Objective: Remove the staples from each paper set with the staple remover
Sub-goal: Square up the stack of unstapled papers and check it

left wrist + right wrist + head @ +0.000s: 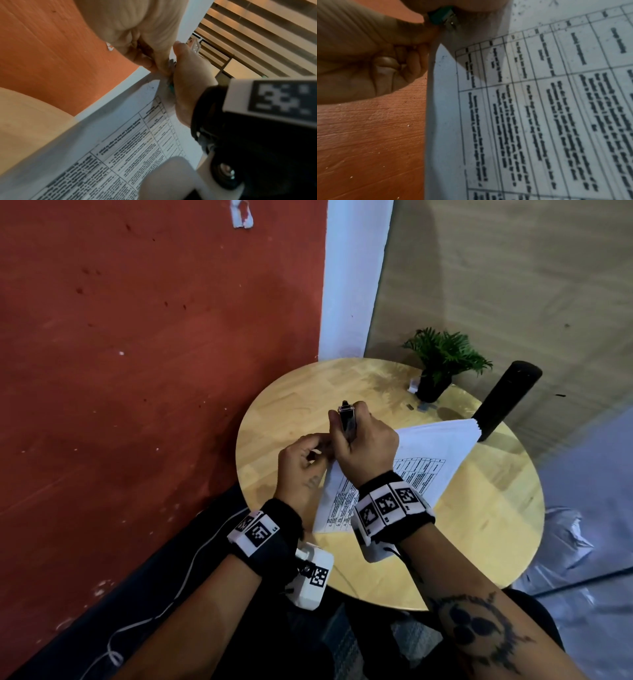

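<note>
Paper set: we see one paper set [424,460] lying on the round counter [479,525], its stapled corner lifted toward the counter's left edge.
Left hand: our left hand [301,463] pinches that corner, fingers [145,63] curled tight on the sheets.
Right hand: our right hand [366,440] wraps one staple remover [346,419], fingers clamped round it, tip down at the corner.
Staple: hidden between our hands; we cannot tell whether it is out.
Handling: we judge the sheets light, floppy and easy to tear, so we grip close beside the staple; the remover looks stiff and small.
Count: one plant pot [433,385], one black cylinder [507,398] at the far right edge.
</note>
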A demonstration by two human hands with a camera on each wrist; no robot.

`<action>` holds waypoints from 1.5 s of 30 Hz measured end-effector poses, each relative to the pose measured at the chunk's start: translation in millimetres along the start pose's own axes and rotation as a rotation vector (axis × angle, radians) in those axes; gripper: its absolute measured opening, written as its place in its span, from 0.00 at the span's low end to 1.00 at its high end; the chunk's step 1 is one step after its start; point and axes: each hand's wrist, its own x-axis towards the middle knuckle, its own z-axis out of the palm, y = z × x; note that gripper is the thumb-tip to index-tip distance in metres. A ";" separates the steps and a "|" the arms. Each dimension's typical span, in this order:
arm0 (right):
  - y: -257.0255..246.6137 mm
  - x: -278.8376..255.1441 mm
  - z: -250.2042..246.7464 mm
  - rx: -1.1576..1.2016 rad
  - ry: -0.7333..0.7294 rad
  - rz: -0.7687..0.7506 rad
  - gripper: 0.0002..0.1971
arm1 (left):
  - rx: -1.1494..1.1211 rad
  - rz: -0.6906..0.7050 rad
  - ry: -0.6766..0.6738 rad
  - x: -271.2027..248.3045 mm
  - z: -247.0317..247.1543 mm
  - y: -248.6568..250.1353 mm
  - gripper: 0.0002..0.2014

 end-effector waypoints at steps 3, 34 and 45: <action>0.2 1.4 2.0 0.016 0.002 0.003 0.19 | -0.118 -0.120 -0.099 -4.0 3.4 5.2 0.14; 101.0 25.0 -122.8 0.791 0.538 0.759 0.10 | -0.275 -0.181 -0.068 24.3 18.3 -1.4 0.23; 148.4 -58.8 -98.5 0.989 -0.371 1.128 0.38 | -0.359 -0.274 -0.194 26.8 14.0 -1.9 0.08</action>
